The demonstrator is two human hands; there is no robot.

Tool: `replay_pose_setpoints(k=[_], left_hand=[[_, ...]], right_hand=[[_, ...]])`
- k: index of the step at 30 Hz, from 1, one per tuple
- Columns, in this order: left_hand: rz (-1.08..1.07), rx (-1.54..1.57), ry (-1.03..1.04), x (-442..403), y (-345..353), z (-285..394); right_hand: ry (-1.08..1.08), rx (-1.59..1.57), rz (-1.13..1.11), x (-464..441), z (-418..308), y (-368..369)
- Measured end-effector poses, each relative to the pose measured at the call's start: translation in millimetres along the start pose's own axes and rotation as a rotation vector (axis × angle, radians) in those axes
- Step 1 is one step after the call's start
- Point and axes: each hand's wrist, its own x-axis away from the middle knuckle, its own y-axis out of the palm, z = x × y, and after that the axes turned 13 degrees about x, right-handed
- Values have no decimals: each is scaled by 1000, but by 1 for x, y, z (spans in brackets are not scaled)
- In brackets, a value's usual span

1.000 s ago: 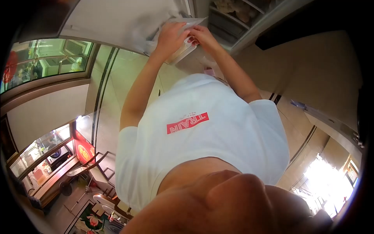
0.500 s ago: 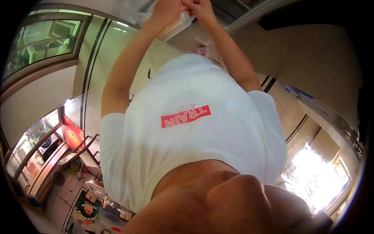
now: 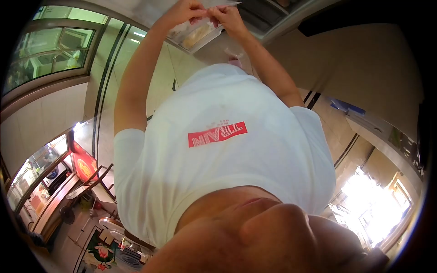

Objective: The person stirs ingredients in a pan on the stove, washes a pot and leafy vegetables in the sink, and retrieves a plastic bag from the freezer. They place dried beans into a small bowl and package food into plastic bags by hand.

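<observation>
My left hand [image 3: 188, 12] and my right hand [image 3: 226, 19] meet at the top edge of the view, fingertips nearly touching. Both are closed in a pinch. Between and above the fingers shows a thin, whitish translucent piece of plastic film [image 3: 232, 4], its tip sticking out past my right hand. Its full shape is cut off by the frame edge. Just below the hands sits a white drawer-like bin [image 3: 207, 41] with something yellowish [image 3: 195, 36] inside, too blurred to name.
Beside my right hand are dark shelves [image 3: 266, 16] in a pale frame. Tiled floor [image 3: 161, 68] lies below, with a foot [image 3: 234, 61] under the bin. A window [image 3: 57, 48] is at left, a chair [image 3: 93, 179] lower left, and a bright window [image 3: 371, 204] lower right.
My hands have shifted slightly apart and a little lower, the left one to the left. The film's tip and more of the bin now show.
</observation>
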Motion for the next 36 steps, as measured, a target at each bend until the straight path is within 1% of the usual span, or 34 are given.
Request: replay_pose_setpoints(k=[2,3,6,9,11,14,15,17,19,20,22,23,27,28,29,31,32,34,35,36], left_hand=[[120,45,29,-8,3,-23],[181,67,42,-5,7,-24],[526,-672,450,-9,33,-18],[656,-706,387,-5,51,3],[652,-733,369,-8,50,-2],[628,-832,287,-24,45,-34],[617,-876,251,-26,41,-43],[665,-907,61,-19,21,-21],[887,-737,208,-11,7,-15],[920,-730,265,-9,2,-12],[985,-730,371,-1,-7,-4],[962,-681,352,4,-7,2],[891,-484,305,35,26,33],[874,-434,305,39,34,35],[859,-421,350,43,41,36],[838,-400,434,48,50,33],[834,-373,427,47,51,30],[820,-322,407,47,54,30],[815,-292,349,46,54,32],[808,-262,297,46,53,40]], right_hand=[[-29,-23,3,1,-6,1],[1,23,30,1,-3,2],[67,129,91,-5,4,3],[112,175,110,-9,4,2],[160,208,133,-14,5,2],[-59,473,216,-21,21,4],[-57,506,208,-16,21,9],[-51,569,196,3,14,20],[179,409,107,19,-1,16],[291,324,57,24,-7,15],[361,299,103,29,-15,6],[393,284,122,30,-17,1],[258,516,51,39,-22,-15],[223,604,38,46,-23,-15],[190,692,21,55,-25,-13],[82,862,84,73,-71,-6],[25,943,113,74,-87,-2],[-365,876,158,63,-90,11],[-558,837,184,57,-91,19],[-547,927,87,44,-85,25]])
